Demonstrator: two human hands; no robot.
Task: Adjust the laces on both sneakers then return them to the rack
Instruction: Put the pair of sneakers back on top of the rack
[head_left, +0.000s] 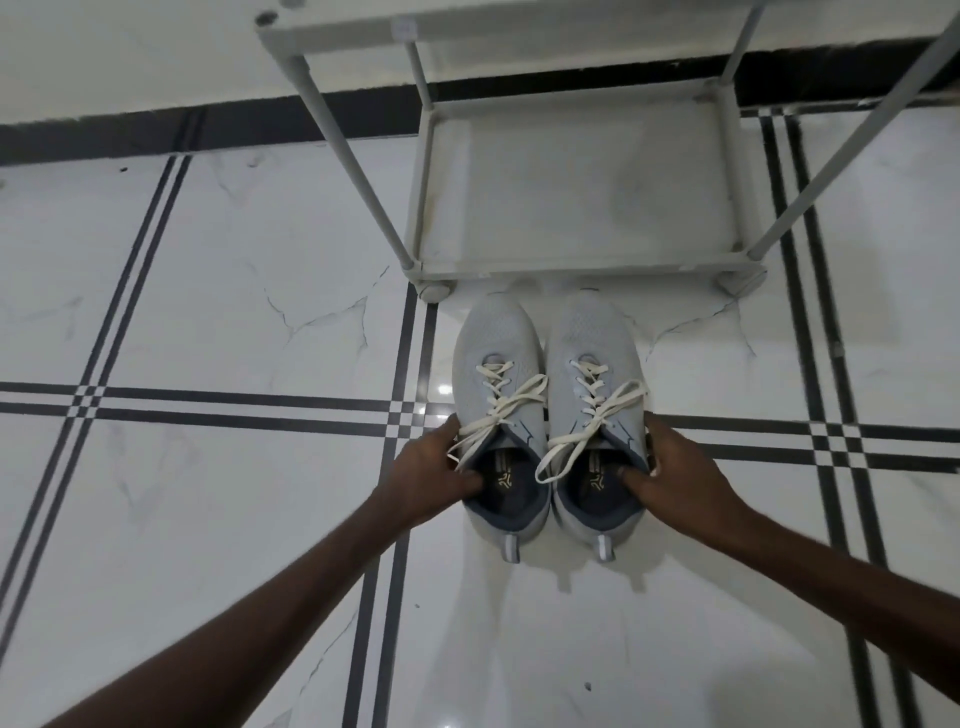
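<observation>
My left hand (431, 478) grasps the left sneaker (498, 415), my right hand (675, 478) the right sneaker (597, 410); grey knit, cream laces (511, 402), before a bare white rack (571, 270).

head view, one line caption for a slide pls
Both hands grip a pair of grey sneakers on the tiled floor before a rack.

We see glossy marble-look floor tile (218, 291) with dark inlay stripes, reflective. Sneakers (496, 332) show matt knit mesh cloth uppers; flat woven laces (511, 397), off-white. Rack (571, 197) has matt painted tube posts and a smooth shelf panel, slightly scuffed.
</observation>
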